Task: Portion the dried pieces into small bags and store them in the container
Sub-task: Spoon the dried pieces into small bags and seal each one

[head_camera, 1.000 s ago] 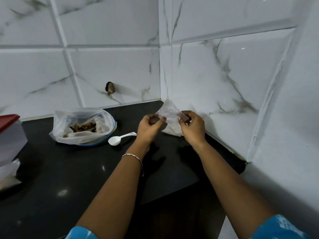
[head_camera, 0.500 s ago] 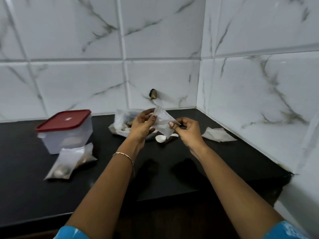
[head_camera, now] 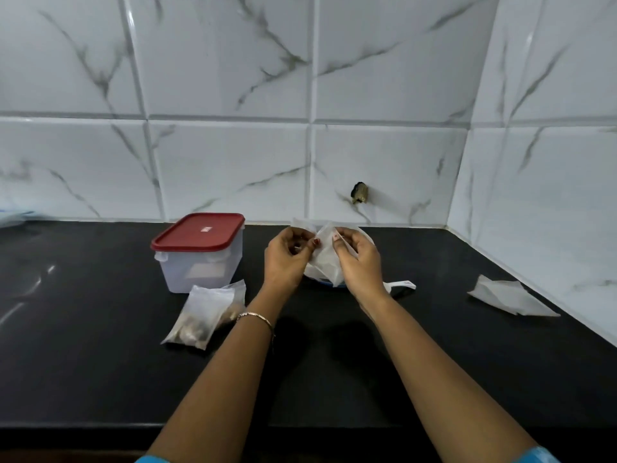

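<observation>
Black counter (head_camera: 334,379): container (head_camera: 200,253), filled bags (head_camera: 205,312)

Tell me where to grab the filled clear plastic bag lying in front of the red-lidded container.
Pinch the filled clear plastic bag by its empty, flat upper end nearest the red-lidded plastic container, coming from above. It lies flat on the black countertop with the dried pieces bunched at its near end, so that end is bulky.
</observation>
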Demonstrator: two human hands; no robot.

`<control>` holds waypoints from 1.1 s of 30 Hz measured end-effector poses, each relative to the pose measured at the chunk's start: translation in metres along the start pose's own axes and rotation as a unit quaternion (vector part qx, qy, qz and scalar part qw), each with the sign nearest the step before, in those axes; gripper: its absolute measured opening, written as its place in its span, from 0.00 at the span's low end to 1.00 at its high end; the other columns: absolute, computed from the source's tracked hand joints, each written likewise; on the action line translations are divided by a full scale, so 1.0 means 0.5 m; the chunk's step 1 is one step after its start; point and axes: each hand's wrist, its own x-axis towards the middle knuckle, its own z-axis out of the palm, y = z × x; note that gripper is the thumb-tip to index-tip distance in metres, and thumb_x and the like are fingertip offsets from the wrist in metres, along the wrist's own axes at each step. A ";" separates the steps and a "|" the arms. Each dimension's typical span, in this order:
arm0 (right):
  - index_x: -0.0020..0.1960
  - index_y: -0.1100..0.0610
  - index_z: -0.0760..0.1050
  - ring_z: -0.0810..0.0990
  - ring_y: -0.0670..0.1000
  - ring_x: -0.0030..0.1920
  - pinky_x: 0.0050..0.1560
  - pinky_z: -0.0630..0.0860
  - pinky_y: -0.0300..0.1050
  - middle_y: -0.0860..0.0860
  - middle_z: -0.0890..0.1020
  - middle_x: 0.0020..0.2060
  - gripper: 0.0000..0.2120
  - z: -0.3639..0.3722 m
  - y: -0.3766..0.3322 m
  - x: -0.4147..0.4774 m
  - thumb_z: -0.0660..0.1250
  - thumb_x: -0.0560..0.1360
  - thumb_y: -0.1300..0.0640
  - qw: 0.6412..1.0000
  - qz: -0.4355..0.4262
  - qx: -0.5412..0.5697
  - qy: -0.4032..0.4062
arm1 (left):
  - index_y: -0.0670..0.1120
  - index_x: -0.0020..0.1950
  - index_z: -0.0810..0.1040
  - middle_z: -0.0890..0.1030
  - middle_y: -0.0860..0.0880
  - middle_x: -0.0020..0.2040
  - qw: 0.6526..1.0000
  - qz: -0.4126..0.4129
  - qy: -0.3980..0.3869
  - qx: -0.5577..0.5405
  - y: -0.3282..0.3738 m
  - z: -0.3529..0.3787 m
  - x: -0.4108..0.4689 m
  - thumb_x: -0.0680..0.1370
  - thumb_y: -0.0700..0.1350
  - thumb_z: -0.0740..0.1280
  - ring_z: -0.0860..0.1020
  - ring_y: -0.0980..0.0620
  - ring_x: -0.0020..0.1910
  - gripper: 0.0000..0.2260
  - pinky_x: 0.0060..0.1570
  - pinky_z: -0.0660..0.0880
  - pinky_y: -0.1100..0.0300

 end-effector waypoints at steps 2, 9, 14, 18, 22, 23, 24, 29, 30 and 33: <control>0.58 0.55 0.78 0.79 0.45 0.57 0.63 0.75 0.48 0.47 0.82 0.53 0.10 0.006 0.019 0.001 0.67 0.78 0.56 0.999 -0.025 -0.020 0.005 | 0.48 0.44 0.78 0.84 0.49 0.41 1.000 -0.003 0.002 -0.016 -0.013 0.001 0.004 0.75 0.37 0.71 0.83 0.51 0.44 0.06 0.49 0.80 0.56; 0.55 0.52 0.78 0.81 0.47 0.53 0.58 0.78 0.50 0.46 0.82 0.51 0.09 0.001 0.043 0.024 0.66 0.77 0.62 0.994 -0.088 -0.056 0.021 | 0.46 0.49 0.80 0.84 0.46 0.43 0.995 -0.070 -0.020 -0.065 0.001 -0.002 0.013 0.76 0.42 0.71 0.81 0.54 0.37 0.03 0.36 0.75 0.65; 0.52 0.52 0.80 0.80 0.43 0.53 0.58 0.77 0.46 0.45 0.83 0.49 0.10 -0.002 0.040 0.024 0.62 0.77 0.62 0.994 -0.080 -0.067 0.029 | 0.41 0.46 0.81 0.82 0.47 0.40 0.965 -0.187 -0.120 -0.142 0.024 -0.010 0.001 0.77 0.42 0.70 0.79 0.54 0.31 0.05 0.33 0.79 0.61; 0.54 0.51 0.79 0.79 0.47 0.52 0.55 0.77 0.47 0.46 0.81 0.50 0.07 -0.010 0.037 0.025 0.67 0.76 0.55 0.986 -0.068 -0.148 0.046 | 0.39 0.47 0.81 0.82 0.45 0.40 0.945 -0.230 -0.150 -0.179 0.030 -0.014 -0.001 0.76 0.38 0.70 0.80 0.52 0.35 0.02 0.36 0.81 0.60; 0.55 0.51 0.77 0.76 0.48 0.53 0.54 0.73 0.45 0.47 0.78 0.52 0.15 -0.015 0.016 0.013 0.74 0.70 0.55 0.946 -0.160 -0.259 0.107 | 0.37 0.47 0.81 0.82 0.44 0.40 0.953 -0.217 -0.099 -0.188 0.030 -0.015 -0.001 0.77 0.35 0.68 0.82 0.50 0.36 0.02 0.38 0.82 0.59; 0.52 0.51 0.77 0.77 0.47 0.50 0.51 0.74 0.43 0.45 0.80 0.49 0.12 -0.015 0.011 0.009 0.74 0.70 0.55 0.945 -0.170 -0.257 0.112 | 0.37 0.47 0.81 0.82 0.43 0.40 0.954 -0.212 -0.089 -0.190 0.031 -0.015 -0.002 0.76 0.34 0.68 0.81 0.49 0.36 0.02 0.37 0.82 0.60; 0.48 0.51 0.78 0.77 0.45 0.45 0.47 0.75 0.41 0.44 0.81 0.45 0.08 -0.013 0.006 0.006 0.74 0.70 0.54 0.951 -0.165 -0.241 0.102 | 0.37 0.47 0.81 0.82 0.43 0.39 0.956 -0.207 -0.082 -0.193 0.030 -0.015 -0.002 0.76 0.34 0.68 0.81 0.49 0.37 0.02 0.35 0.81 0.60; 0.40 0.53 0.83 0.81 0.43 0.34 0.38 0.80 0.42 0.44 0.83 0.34 0.12 0.004 -0.007 -0.002 0.74 0.69 0.44 0.990 -0.072 -0.119 0.018 | 0.36 0.48 0.82 0.82 0.40 0.39 0.958 -0.180 -0.075 -0.211 0.031 -0.016 -0.004 0.74 0.35 0.71 0.81 0.50 0.37 0.04 0.39 0.82 0.61; 0.40 0.54 0.83 0.82 0.43 0.34 0.38 0.81 0.43 0.44 0.83 0.33 0.12 0.006 -0.007 -0.003 0.75 0.69 0.45 0.992 -0.066 -0.108 0.014 | 0.36 0.48 0.82 0.83 0.41 0.39 0.958 -0.178 -0.072 -0.214 0.031 -0.016 -0.004 0.74 0.35 0.71 0.82 0.51 0.36 0.04 0.40 0.82 0.61; 0.41 0.55 0.84 0.83 0.44 0.34 0.41 0.82 0.47 0.45 0.84 0.33 0.10 0.007 -0.002 -0.001 0.75 0.71 0.48 0.994 -0.056 -0.096 0.016 | 0.34 0.50 0.81 0.84 0.42 0.38 0.961 -0.169 -0.067 -0.209 0.032 -0.014 -0.005 0.74 0.34 0.71 0.83 0.51 0.36 0.06 0.39 0.81 0.62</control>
